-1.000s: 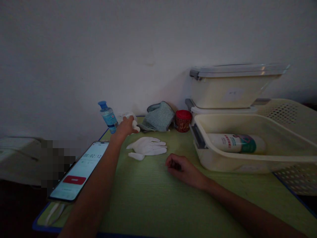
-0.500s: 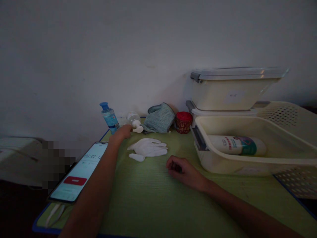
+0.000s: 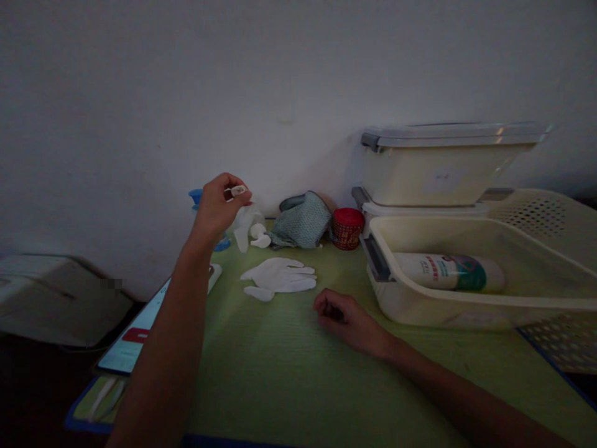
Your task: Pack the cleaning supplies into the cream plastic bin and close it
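Observation:
My left hand (image 3: 219, 202) is raised near the wall, thumb and fingers pinched on a white thing (image 3: 239, 191). A pale, limp-looking part hangs below the fingers, much like a second glove, though the dim light blurs its outline. Behind and below lies a clear bottle with a white pump head (image 3: 259, 235). A white glove (image 3: 281, 277) is spread flat on the green tabletop (image 3: 265, 361), its fingers pointing right. My right hand (image 3: 342, 317) rests on the table to the right of that glove, fingers curled, with no object visible in them.
A grey-green cloth (image 3: 303, 221) and a red lidded jar (image 3: 347, 229) stand against the wall. Cream bins (image 3: 424, 177) are stacked at right; the front one (image 3: 392, 298) holds a white-and-green bottle (image 3: 443, 272). My left forearm partly covers a phone (image 3: 121, 354) and a blue-capped bottle (image 3: 196, 198).
My left hand has risen from beside the pump bottle, bringing a white thing up with it. My right hand has stayed in place.

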The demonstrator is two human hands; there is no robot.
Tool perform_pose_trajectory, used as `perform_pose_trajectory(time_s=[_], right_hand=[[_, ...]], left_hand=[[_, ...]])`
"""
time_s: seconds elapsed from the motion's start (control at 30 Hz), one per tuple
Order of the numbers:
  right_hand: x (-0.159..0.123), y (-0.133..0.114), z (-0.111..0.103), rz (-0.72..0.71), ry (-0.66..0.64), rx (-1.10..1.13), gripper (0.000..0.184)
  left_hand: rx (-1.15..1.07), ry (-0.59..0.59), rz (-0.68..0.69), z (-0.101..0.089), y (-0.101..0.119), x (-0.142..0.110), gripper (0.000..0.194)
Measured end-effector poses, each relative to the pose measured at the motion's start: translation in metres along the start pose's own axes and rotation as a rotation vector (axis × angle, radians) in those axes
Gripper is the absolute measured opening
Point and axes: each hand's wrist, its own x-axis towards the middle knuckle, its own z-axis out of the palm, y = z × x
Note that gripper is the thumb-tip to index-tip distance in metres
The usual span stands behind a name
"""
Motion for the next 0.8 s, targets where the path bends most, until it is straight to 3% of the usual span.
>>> perform_pose_trajectory(time_s=[0.07,0.13,0.3,0.37,0.47,0.5,0.57,0.7,0.8], right_hand=[[0.0,0.001,0.0,-0.016,0.021,0.059,0.016],[-0.001,0.001,0.0,-0.027,0.045,0.121,0.033],[-0.002,0.001,0.0,-0.007,0.099,0.264,0.075],[-0.002,0.001,-0.001,-0.008,0.111,0.278,0.07],[0.0,0.001,-0.003,-0.026,0.092,0.192,0.025],[0.0,0.001,-0.004,-0.025,0.092,0.153,0.018],[0.0,0.001,-0.005,-0.009,0.107,0.102,0.029],[-0.001,-0.001,-0.005,0.018,0.124,0.1,0.04],[-0.001,-0.002,-0.004,0.028,0.124,0.113,0.048]], left_hand=[[-0.296,-0.135,0.051,-0.005,0.022,-0.009,0.015],[-0.445,-0.242,0.09,-0.008,0.035,-0.018,0.021],[-0.537,-0.543,0.124,0.001,0.037,-0.028,0.036],[-0.449,-0.735,0.107,0.008,0.034,-0.028,0.035],[-0.269,-1.073,0.016,0.016,0.03,-0.028,0.029],[-0.213,-1.154,-0.007,0.019,0.026,-0.028,0.03],[-0.04,-1.211,-0.009,0.025,0.016,-0.028,0.038],[0.529,-1.138,0.034,0.04,-0.011,-0.03,0.053],[0.682,-1.16,0.04,0.051,-0.028,-0.031,0.047]])
